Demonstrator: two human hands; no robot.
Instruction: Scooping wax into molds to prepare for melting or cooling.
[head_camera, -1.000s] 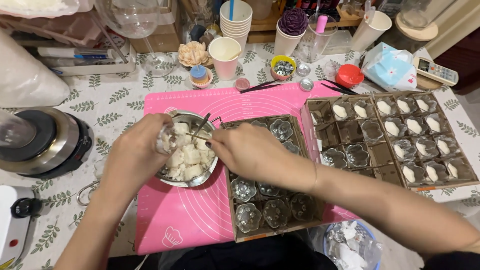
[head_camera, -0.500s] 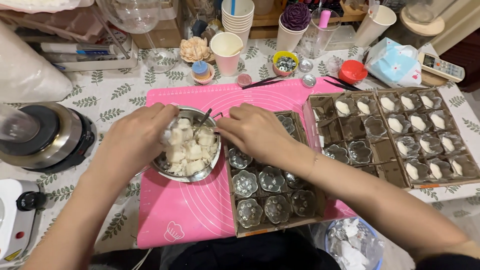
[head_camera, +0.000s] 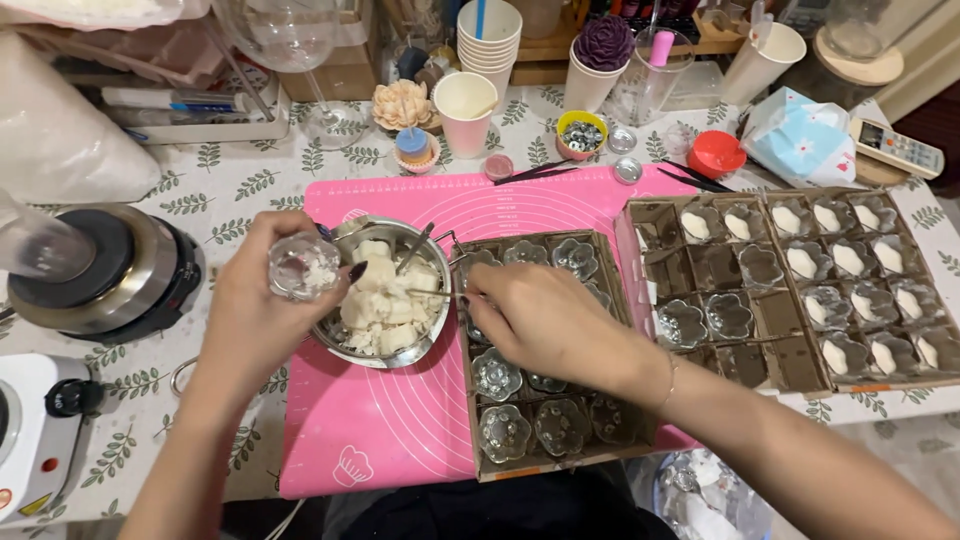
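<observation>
My left hand (head_camera: 262, 308) holds a small clear flower-shaped glass cup (head_camera: 303, 266) with a little white wax in it, beside a steel bowl (head_camera: 333, 346) of white wax chunks (head_camera: 385, 298). My right hand (head_camera: 535, 318) pinches a thin metal utensil (head_camera: 428, 292) that reaches into the bowl. Under that hand lies a cardboard tray (head_camera: 620, 428) of empty flower-shaped glass cups. All rest on a pink silicone mat (head_camera: 370, 430).
A second cardboard tray (head_camera: 800, 372) at right holds glass cups, many filled with white wax. A wax melter pot (head_camera: 95, 265) and a white hot plate (head_camera: 30, 430) stand at left. Paper cups (head_camera: 466, 105), a wine glass (head_camera: 290, 45), a red lid (head_camera: 715, 153) and a remote (head_camera: 898, 147) crowd the back.
My left hand has lifted the small glass cup out of the bowl toward the left. My right hand has drawn back over the near tray, still holding the utensil.
</observation>
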